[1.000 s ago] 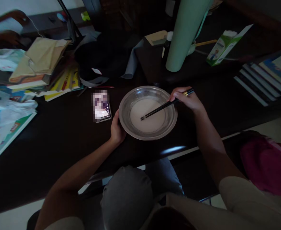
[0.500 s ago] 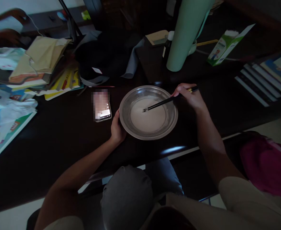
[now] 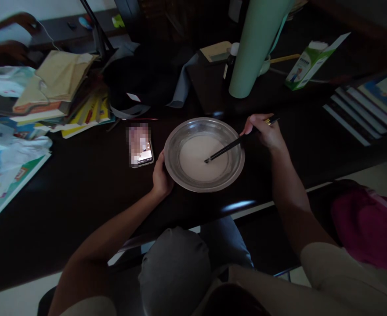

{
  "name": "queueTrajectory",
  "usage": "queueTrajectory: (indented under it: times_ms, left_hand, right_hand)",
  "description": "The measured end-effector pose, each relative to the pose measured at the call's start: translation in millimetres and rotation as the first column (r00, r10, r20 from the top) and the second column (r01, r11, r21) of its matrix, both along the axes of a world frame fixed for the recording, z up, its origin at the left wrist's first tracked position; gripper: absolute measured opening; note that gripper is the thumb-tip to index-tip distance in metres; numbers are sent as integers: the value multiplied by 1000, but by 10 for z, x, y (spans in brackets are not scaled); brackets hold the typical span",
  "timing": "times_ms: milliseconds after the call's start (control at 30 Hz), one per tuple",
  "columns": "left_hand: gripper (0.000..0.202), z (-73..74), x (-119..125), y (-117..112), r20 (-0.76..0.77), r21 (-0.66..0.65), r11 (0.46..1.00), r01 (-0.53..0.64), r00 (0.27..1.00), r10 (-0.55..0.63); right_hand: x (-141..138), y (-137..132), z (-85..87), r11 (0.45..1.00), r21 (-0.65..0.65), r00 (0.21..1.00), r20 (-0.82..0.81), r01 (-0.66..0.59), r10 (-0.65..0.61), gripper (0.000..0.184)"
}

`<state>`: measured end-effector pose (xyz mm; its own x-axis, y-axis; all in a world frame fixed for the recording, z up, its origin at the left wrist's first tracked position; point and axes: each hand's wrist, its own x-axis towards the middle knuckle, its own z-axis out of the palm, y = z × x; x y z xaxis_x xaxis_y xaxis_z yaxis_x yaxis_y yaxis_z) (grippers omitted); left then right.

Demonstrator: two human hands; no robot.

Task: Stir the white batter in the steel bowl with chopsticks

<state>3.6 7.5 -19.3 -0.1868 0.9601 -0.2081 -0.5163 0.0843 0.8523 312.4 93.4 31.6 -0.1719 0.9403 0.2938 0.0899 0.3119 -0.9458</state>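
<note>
A shallow steel bowl [image 3: 175,145] with pale whitish liquid [image 3: 193,164] sits on the dark table in front of me. My left hand [image 3: 160,178] is closed on the bowl's near-left rim. My right hand [image 3: 265,131] grips a pair of black chopsticks [image 3: 233,145] at the bowl's right side. Their tips dip into the liquid right of the middle.
A lit phone [image 3: 141,148] lies left of the bowl. A tall green cylinder [image 3: 251,48], a dark bottle [image 3: 230,63] and a small carton [image 3: 307,63] stand behind. Books [image 3: 364,109] lie at right, papers and bags [image 3: 48,96] at left. Another person's hands [image 3: 9,44] are at far left.
The chopstick tips circled in the liquid, from centre-left to the far side, then to right of centre. My right hand shifted slightly right. The left hand and bowl stayed put.
</note>
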Motion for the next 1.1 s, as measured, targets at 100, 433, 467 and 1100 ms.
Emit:
queueTrajectory:
  times_ms: [100,433,467,1100]
  left_hand:
    - [29,-6,-8,0,-12,11,1000,10,1000,-10]
    - [28,-17,-10,1,-8,-2,1000,-10,1000,10]
    - [28,-16,-9,1,-5,0,1000,-10,1000,10]
    - [24,19,7,-3,24,-21,1000,-20,1000,20]
  right_hand:
    - [-32,-16,18,994,-33,992,61,-106,108,40]
    - [-8,-12,10,999,-6,998,36,-47,47,42]
    - [-21,-19,14,995,-15,993,65,-98,98,40]
    - [-14,0,17,999,4,998,45,40,-40,41]
